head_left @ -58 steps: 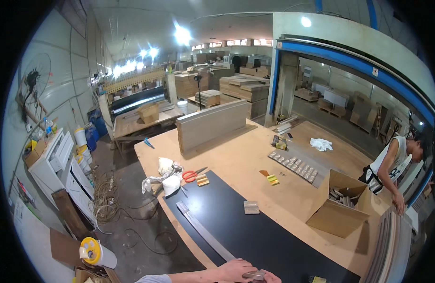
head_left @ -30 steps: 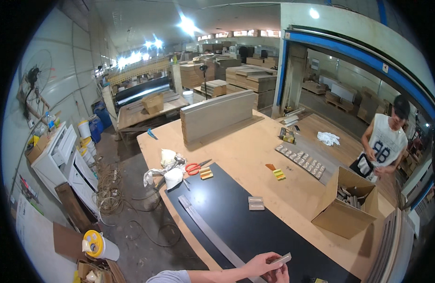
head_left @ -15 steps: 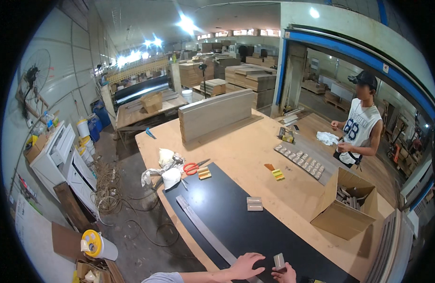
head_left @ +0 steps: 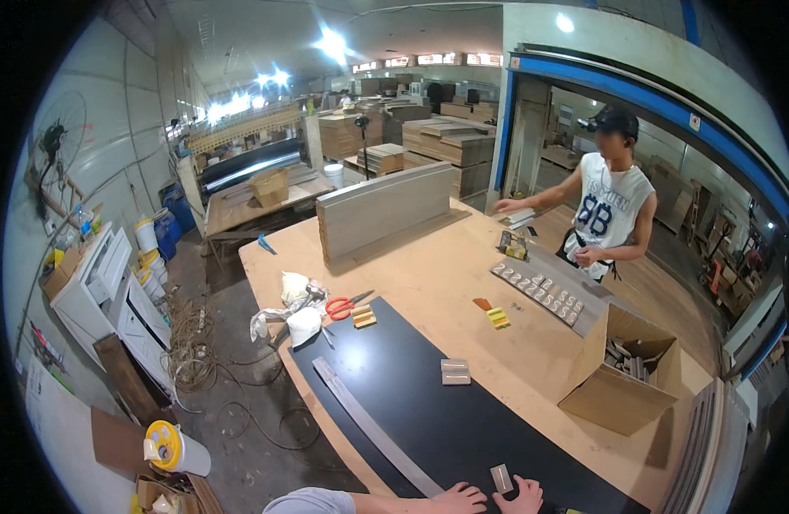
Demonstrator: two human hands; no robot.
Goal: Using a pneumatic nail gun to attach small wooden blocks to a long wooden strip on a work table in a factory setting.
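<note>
At the lower edge, my right hand (head_left: pixel 523 499) grips a small grey wood block (head_left: pixel 501 479) with a pale strip along it, low over the black panel (head_left: pixel 411 360). Beside it, my left hand (head_left: pixel 459 499) rests palm down, fingers stretched out, at the near end of a long grey wooden strip (head_left: pixel 369 420). That strip lies along the panel's left side. Farther up the panel, two similar small grey blocks (head_left: pixel 455 372) lie together. A yellow slotted block (head_left: pixel 364 316) and red-handled scissors (head_left: pixel 340 307) are near its far end.
A cardboard box (head_left: pixel 613 403) of wood pieces stands at the right. Behind it, a grey board (head_left: pixel 540 295) carries rows of small blocks. An upright grey panel (head_left: pixel 386 214) stands at the far side. White bags (head_left: pixel 304 325) lie at the left. A co-worker (head_left: pixel 613 197) stands across the table.
My left hand has come down flat, lower in the view. The block in my right hand has been lowered towards the panel. The co-worker has moved left and stretched out an arm.
</note>
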